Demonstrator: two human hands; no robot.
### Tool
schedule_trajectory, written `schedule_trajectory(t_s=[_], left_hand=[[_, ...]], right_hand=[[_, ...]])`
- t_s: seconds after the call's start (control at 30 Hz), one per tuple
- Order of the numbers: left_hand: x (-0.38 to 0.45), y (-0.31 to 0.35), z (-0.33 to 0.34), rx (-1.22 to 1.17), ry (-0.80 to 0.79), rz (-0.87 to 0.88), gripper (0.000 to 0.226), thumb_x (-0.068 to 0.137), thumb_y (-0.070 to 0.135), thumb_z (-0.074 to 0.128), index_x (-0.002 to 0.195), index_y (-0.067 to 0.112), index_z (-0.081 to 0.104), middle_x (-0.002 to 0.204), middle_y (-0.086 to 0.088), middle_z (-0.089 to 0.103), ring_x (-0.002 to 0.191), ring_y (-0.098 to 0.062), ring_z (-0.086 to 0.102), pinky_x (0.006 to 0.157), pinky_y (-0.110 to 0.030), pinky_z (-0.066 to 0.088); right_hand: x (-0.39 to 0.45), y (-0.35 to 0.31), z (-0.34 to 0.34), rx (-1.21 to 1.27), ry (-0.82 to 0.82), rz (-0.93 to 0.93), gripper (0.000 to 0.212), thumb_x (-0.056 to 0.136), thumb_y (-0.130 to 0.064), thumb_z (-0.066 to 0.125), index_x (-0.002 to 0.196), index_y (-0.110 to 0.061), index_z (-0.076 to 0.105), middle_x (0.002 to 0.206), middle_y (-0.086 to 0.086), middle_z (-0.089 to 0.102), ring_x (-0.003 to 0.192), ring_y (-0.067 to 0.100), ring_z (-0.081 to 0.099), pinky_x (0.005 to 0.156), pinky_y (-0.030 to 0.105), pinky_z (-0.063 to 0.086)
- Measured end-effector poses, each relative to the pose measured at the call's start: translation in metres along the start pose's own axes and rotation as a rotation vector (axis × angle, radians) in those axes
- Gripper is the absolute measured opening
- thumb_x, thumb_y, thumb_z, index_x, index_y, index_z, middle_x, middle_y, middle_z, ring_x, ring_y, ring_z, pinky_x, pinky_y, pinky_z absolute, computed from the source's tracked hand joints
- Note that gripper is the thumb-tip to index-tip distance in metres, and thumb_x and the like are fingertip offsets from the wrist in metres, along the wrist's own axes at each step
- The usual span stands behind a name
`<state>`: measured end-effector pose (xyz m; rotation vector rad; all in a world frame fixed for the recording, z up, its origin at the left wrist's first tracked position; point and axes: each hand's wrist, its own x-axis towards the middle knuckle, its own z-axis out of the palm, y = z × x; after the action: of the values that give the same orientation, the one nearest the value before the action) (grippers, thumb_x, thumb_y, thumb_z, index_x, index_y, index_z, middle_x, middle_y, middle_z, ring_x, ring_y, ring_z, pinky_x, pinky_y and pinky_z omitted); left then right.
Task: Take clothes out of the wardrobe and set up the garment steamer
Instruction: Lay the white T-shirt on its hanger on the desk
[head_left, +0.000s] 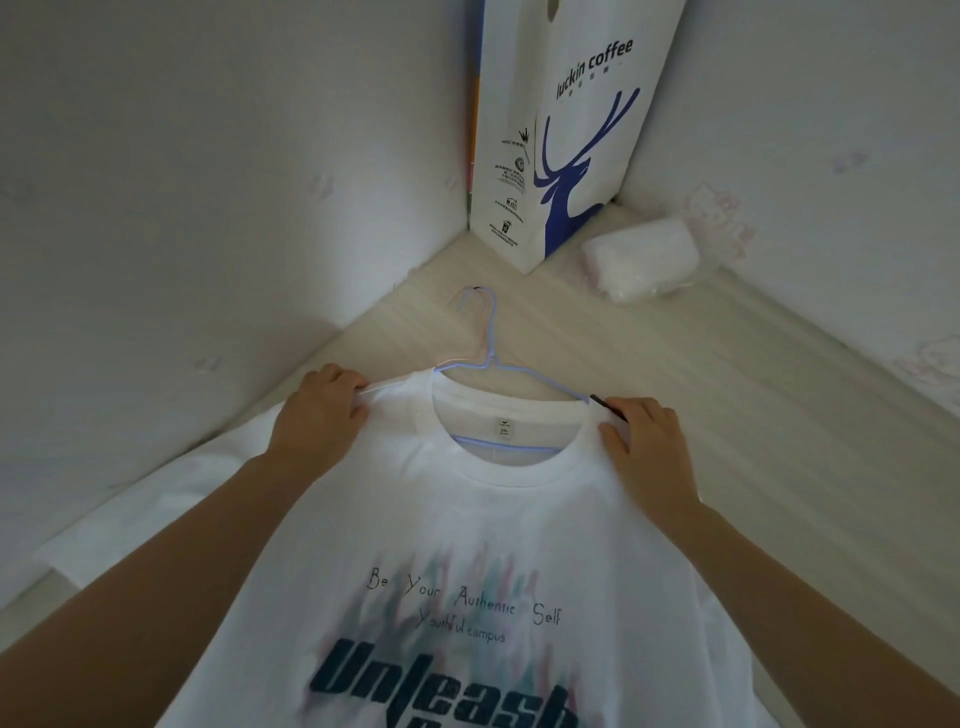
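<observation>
Near on the pale surface, white T-shirt (467, 519) on hanger (491, 358), my left hand (319, 415) and right hand (647, 447) pinching its shoulders, paper bag (566, 130) far in the corner.

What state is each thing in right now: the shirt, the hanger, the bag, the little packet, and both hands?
White T-shirt: spread flat, print up, hanger inside the neck.
Hanger: lying flat, hook toward the corner.
Paper bag: upright in the corner.
Plastic-wrapped packet: lying beside the bag, sealed as far as shows.
Left hand: pinching the shirt's shoulder.
Right hand: gripping the other shoulder.
</observation>
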<state>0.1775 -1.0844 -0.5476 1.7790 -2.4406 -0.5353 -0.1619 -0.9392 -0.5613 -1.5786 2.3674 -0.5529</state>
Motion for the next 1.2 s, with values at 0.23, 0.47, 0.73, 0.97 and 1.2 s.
schedule_trajectory(t_s=[0.23,0.47,0.73,0.97,1.2], left_hand=[[-0.003,0.002,0.001,-0.065,0.037,-0.041,0.013,0.088,0.013,0.061,0.099,0.007,0.065,0.091,-0.009,0.059,0.087,-0.028,0.055,0.072,-0.039,0.047],[0.005,0.005,0.01,-0.005,0.094,-0.033,0.011,0.089,0.006,0.057,0.097,0.003,0.063,0.094,-0.013,0.06,0.089,-0.033,0.053,0.072,-0.044,0.048],[0.032,0.013,0.014,0.242,0.138,0.016,0.016,0.08,-0.009,0.059,0.093,0.001,0.061,0.091,-0.019,0.06,0.08,-0.039,0.057,0.06,-0.044,0.049],[0.069,0.018,0.012,0.225,0.185,-0.022,0.019,0.085,-0.004,0.056,0.1,0.003,0.063,0.101,-0.019,0.061,0.092,-0.041,0.059,0.071,-0.047,0.051],[0.079,0.01,0.014,0.127,0.238,0.11,0.016,0.084,0.004,0.06,0.1,0.002,0.063,0.099,-0.02,0.061,0.091,-0.042,0.057,0.076,-0.048,0.05]], right_hand=[[0.003,0.002,0.008,0.029,-0.027,0.092,0.024,0.093,-0.007,0.051,0.113,-0.008,0.064,0.108,0.013,0.061,0.095,0.033,0.05,0.086,0.043,0.042],[0.014,0.007,0.014,-0.125,-0.003,-0.051,0.018,0.087,0.005,0.057,0.103,0.003,0.063,0.096,0.022,0.059,0.085,0.041,0.054,0.075,0.046,0.047],[0.047,-0.002,0.016,-0.119,0.163,-0.134,0.028,0.067,0.02,0.059,0.09,0.005,0.059,0.084,0.024,0.055,0.073,0.039,0.051,0.067,0.045,0.046],[0.091,-0.002,0.014,-0.192,0.22,-0.237,0.026,0.063,0.012,0.041,0.082,0.004,0.057,0.076,0.02,0.054,0.067,0.036,0.05,0.065,0.042,0.038],[0.102,-0.003,0.013,-0.194,0.236,-0.259,0.037,0.05,0.03,0.058,0.076,0.004,0.055,0.071,0.019,0.053,0.061,0.036,0.051,0.055,0.044,0.048]])
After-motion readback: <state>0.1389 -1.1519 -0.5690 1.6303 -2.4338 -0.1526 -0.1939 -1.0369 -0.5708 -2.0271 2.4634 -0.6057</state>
